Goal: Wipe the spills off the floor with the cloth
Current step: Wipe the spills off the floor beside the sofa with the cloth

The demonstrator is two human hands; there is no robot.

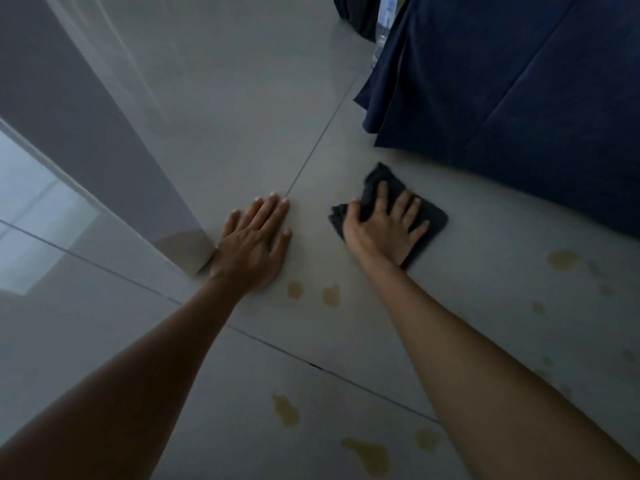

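Nearest the camera, yellowish spills [367, 453] dot the grey tiled floor [242, 116], with two more drops [313, 293] just short of the left hand [254, 245], which lies flat on the tile, fingers straight, holding nothing. Beyond the drops, the right hand [379, 228] presses spread fingers on the dark folded cloth [431, 216]. Past the cloth hangs a navy bedsheet [519, 81].
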